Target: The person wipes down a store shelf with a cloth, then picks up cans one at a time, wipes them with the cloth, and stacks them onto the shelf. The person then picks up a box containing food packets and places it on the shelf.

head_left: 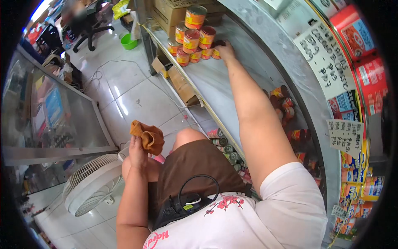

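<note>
My left hand (138, 150), at the left over my knee, is closed around a crumpled orange-brown cloth (150, 139). My right arm reaches far across the shelf (207, 81). At its end my right hand (226, 52) has its fingers round the dark top of a can (216, 54) with an orange and yellow label. That can stands at the right end of a stack of similar cans (191, 40), several of them piled in layers. The fingertips of my right hand are partly hidden behind the hand and can.
Behind the stack is a cardboard box (166, 14). More cans (282, 99) lie along the glass on the right, and others (224, 146) sit below the shelf. A white fan (93, 182) stands at my left. A green basin (129, 41) and an office chair (89, 31) are farther off.
</note>
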The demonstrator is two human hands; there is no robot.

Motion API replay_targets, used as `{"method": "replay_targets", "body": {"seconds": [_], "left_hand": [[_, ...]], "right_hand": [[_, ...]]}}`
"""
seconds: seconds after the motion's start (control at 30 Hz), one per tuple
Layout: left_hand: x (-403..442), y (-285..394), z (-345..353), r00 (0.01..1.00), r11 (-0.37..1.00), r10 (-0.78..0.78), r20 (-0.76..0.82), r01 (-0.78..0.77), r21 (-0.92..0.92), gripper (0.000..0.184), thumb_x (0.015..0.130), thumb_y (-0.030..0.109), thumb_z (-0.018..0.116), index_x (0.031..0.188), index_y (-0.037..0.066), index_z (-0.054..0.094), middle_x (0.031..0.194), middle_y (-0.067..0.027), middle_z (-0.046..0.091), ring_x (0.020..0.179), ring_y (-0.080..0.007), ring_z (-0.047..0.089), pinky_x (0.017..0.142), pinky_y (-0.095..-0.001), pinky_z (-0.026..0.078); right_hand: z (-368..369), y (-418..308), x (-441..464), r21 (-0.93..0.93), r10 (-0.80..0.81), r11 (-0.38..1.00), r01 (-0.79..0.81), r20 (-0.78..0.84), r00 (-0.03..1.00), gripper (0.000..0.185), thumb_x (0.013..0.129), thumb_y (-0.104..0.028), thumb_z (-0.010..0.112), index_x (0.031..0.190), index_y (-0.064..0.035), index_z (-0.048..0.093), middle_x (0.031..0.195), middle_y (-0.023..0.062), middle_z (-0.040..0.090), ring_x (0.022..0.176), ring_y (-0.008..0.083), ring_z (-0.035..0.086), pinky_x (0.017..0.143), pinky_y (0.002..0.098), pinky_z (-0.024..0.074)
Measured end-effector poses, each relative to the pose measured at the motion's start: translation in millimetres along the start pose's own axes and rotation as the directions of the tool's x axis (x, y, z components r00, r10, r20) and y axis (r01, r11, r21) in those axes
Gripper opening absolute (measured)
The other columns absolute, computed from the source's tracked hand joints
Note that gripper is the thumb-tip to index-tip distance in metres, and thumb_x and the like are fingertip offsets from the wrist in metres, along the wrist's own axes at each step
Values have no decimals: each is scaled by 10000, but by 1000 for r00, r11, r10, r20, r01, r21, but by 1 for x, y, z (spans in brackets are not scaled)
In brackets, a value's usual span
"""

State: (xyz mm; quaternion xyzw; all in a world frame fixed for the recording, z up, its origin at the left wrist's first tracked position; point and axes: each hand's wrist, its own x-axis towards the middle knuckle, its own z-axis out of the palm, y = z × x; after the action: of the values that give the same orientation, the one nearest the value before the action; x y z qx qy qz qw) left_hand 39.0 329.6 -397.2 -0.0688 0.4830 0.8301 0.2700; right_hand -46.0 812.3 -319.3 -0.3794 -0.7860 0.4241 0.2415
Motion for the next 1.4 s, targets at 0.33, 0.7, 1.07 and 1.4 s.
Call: {"method": "replay_targets", "body": {"seconds": [0.33, 0.7, 1.07, 1.4], "left_hand": [[2, -5, -8, 999, 1000, -19, 42, 19, -8, 372, 980, 146, 329, 1336, 44, 356, 1259, -103, 484, 1144, -230, 501, 986, -372, 406], [5, 6, -5, 994, 975, -108, 0, 106, -195, 408, 1001, 270, 340, 1349, 57, 343, 1293, -99, 464, 1194, -236, 468, 1016, -389, 389], [-9, 16, -8, 998, 947, -61, 12, 62, -315, 432, 992, 316, 348, 1369, 104, 330, 1336, -94, 443, 1227, -265, 445, 1044, -423, 367], [-40, 67, 116, 927, 982, 180, 330, -190, -3, 416, 987, 221, 342, 1346, 12, 352, 1302, -120, 470, 1194, -254, 480, 1022, -391, 369]], "right_hand": [[3, 16, 11, -38, -152, 988, 149, -99, 983, 754, 691, -271, 737, 1306, 19, 410, 1216, 270, 530, 1156, 363, 515, 963, 394, 426], [-243, 82, -39, -895, 102, 421, -147, -115, 988, 660, 658, -328, 777, 1218, -73, 539, 1168, 196, 579, 1114, 290, 555, 950, 382, 438], [-237, 41, -125, -479, -287, 873, 97, -343, 894, 579, 637, -127, 769, 1124, 33, 501, 1104, 170, 588, 1040, 288, 581, 852, 388, 486], [-67, -44, -277, 235, -389, 920, 314, 641, 662, 903, 727, -187, 693, 1441, -52, 158, 1198, 149, 567, 1059, 228, 563, 937, 343, 429]]}}
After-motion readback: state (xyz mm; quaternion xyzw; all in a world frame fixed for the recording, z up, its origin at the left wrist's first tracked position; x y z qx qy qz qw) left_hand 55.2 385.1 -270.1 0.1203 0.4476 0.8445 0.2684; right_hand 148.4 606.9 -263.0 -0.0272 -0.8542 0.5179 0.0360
